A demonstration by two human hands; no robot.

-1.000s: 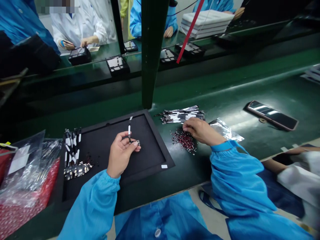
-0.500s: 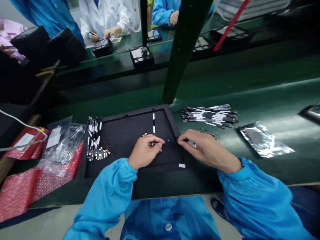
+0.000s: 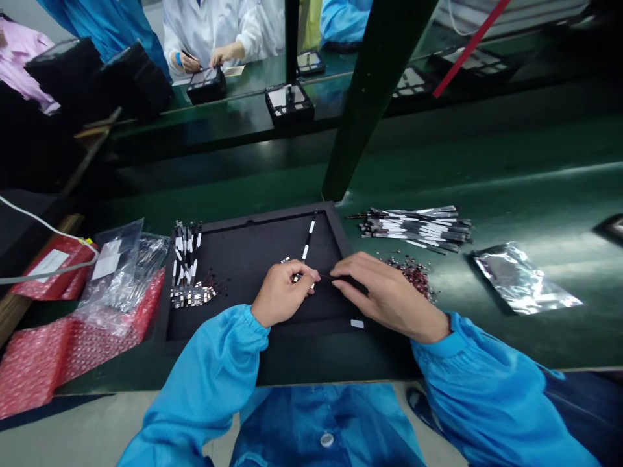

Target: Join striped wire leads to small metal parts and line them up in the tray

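Note:
My left hand (image 3: 285, 295) is closed over the tray, thumb and fingers pinching the lower end of a thin black-and-white flex cable (image 3: 309, 237). The cable's free end points up and slightly right. My right hand (image 3: 384, 288) is closed in a pinch on a thin dark wire-like piece (image 3: 326, 277), which reaches toward my left fingertips. Whether it touches the cable I cannot tell. Beneath both hands lies the black foam tray (image 3: 243, 243). Several flex cables (image 3: 185, 253) with silvery ends lie at its left side. Behind my right hand is a heap of tiny dark-red parts (image 3: 413, 275).
A bundle of flex cables (image 3: 418, 227) lies right of the tray, with a silvery bag (image 3: 525, 275) beyond. Red bubble wrap (image 3: 92, 353) and clear bags (image 3: 117, 279) are at left. A green post (image 3: 357, 110) rises behind the tray. Co-workers sit across the bench.
My right hand has moved left, closer to my left fingertips. The flex cable now leans to the right instead of standing straight. More of the dark-red heap shows. The view has shifted slightly.

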